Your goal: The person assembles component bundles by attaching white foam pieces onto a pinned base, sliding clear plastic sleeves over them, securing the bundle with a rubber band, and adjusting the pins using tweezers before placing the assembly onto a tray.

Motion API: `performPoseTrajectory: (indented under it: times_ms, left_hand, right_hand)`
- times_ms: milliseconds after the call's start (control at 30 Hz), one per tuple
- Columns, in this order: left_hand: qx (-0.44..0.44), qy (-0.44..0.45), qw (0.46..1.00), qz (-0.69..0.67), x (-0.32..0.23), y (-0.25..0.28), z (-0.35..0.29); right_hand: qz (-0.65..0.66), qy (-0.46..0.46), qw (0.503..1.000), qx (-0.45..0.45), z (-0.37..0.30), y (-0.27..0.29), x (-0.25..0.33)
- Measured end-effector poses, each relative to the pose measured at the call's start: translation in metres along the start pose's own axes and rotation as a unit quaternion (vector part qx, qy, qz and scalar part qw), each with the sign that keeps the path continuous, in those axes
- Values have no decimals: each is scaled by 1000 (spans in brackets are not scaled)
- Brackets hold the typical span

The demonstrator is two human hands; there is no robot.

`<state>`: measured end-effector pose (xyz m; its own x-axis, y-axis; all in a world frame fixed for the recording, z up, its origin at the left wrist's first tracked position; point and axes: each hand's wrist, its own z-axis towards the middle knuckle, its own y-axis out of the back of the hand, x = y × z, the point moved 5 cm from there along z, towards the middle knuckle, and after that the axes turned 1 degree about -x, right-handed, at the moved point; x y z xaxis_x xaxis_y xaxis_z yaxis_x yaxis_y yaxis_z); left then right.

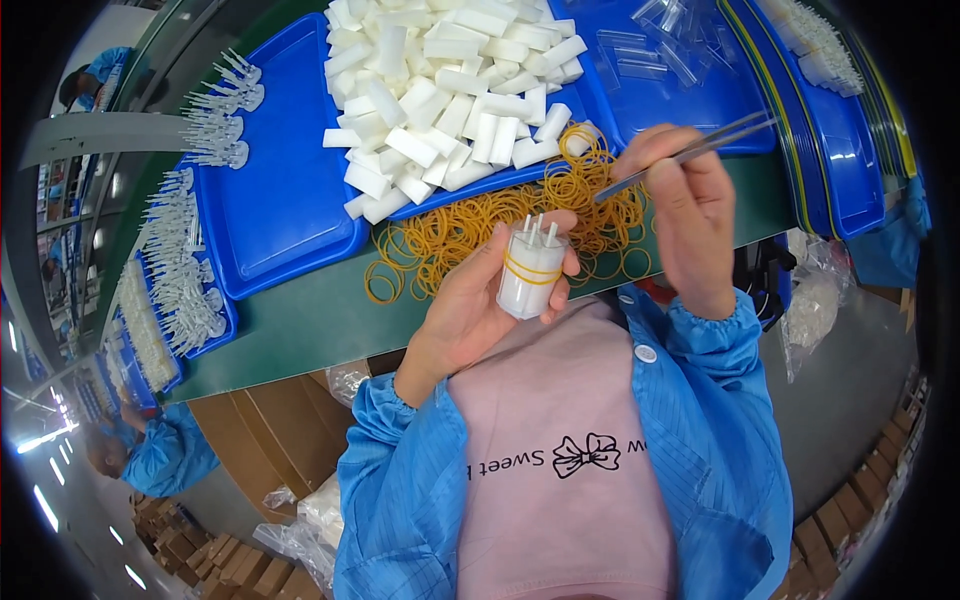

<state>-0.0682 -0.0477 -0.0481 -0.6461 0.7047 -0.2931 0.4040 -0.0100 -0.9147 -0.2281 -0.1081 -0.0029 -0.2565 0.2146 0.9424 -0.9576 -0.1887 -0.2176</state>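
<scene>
My left hand point(458, 318) is wrapped round a small white cylinder-like bundle point(522, 297) with thin white prongs standing up from its top. Yellow rubber bands point(533, 272) circle the bundle's middle. Up and to the right, my right hand point(692, 215) grips metal tweezers point(712, 143) between thumb and fingers. One end of the tweezers hangs over the edge of a heap of loose yellow rubber bands point(440, 245). That heap lies on the green table just beyond my left hand, apart from the bundle.
White rectangular blocks point(430, 90) are piled over a blue tray at the back. Clear plastic pieces point(640, 62) lie in another blue tray point(610, 110). White pronged parts point(185, 260) stand at the left by a blue tray point(285, 190). Stacked trays point(840, 150) flank the right.
</scene>
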Motion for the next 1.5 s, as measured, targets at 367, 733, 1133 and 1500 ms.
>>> performPoseTrajectory:
  times_ms: [367, 733, 1133, 1500]
  left_hand:
    - [-1, -17, 996, -91, -4, -1, 0]
    - [79, -15, 993, -82, 0, -2, 4]
    - [-4, -1, 999, -45, -2, -19, 8]
    - [-27, -58, 993, 101, -5, -13, 7]
  right_hand:
    - [-594, 58, 795, -107, -23, 85, 25]
    - [-714, 36, 683, -148, -41, 148, 21]
    - [-408, 103, 897, 135, -23, -36, 38]
    - [-467, 186, 854, 138, -24, -45, 28]
